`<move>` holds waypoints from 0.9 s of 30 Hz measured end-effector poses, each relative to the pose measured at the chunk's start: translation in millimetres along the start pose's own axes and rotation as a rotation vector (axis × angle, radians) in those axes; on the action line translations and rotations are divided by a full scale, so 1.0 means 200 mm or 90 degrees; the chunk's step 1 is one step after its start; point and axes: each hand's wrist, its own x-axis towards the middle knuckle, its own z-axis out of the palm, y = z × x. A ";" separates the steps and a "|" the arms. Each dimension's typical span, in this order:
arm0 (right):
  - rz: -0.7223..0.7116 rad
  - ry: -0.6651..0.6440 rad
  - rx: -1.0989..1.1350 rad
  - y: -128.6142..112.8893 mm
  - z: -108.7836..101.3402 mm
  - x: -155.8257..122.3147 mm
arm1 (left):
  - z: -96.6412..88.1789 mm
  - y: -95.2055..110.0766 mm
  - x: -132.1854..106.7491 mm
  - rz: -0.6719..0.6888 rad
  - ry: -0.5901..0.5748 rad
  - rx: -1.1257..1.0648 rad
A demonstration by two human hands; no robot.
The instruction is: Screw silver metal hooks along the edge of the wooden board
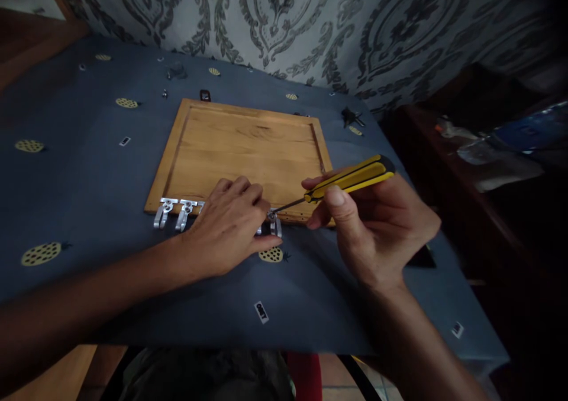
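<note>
A framed wooden board (248,146) lies flat on the table, with a row of silver metal hooks (184,214) along its near edge. My left hand (231,220) rests over that edge, fingers bent down onto the board and thumb stretched along the front; it hides the middle hooks and its own fingertips. In my right hand (370,229) is a yellow and black screwdriver (350,179), gripped between thumb and fingers. Its shaft slants down left, the tip meeting a screw at the rightmost hook (276,226). Small holes show in the edge right of it.
A blue pineapple-print cloth (133,294) covers the table. Behind the board lie a small clear bag (176,71), a small metal piece (165,93) and a black item (352,117). Patterned wallpaper (302,22) rises behind. At right, a dark shelf holds a bottle (532,129).
</note>
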 end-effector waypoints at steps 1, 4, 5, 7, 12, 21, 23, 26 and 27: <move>-0.001 -0.001 -0.007 0.00 0.00 0.00 | 0.00 0.00 0.00 -0.002 0.001 0.000; -0.006 -0.003 -0.012 0.01 -0.01 0.00 | 0.00 0.00 0.00 -0.009 -0.003 -0.001; -0.009 -0.004 -0.008 0.01 -0.01 0.00 | 0.00 0.00 0.00 -0.011 -0.005 -0.002; -0.010 -0.007 0.003 0.01 -0.01 0.00 | 0.00 0.00 0.00 -0.011 -0.006 -0.005; 0.000 -0.005 0.009 0.00 0.00 0.00 | 0.00 0.00 0.00 -0.009 -0.004 -0.004; -0.027 0.015 0.018 0.01 -0.01 0.00 | 0.01 -0.01 -0.01 -0.002 0.004 0.001; -0.029 0.014 0.013 0.01 -0.01 0.00 | 0.01 -0.01 -0.01 -0.001 0.006 0.004; -0.020 0.021 -0.013 0.01 -0.01 0.00 | 0.01 -0.01 0.00 0.003 0.010 0.007; -0.016 0.026 -0.021 0.01 -0.01 0.00 | 0.01 0.00 0.00 0.004 0.009 0.007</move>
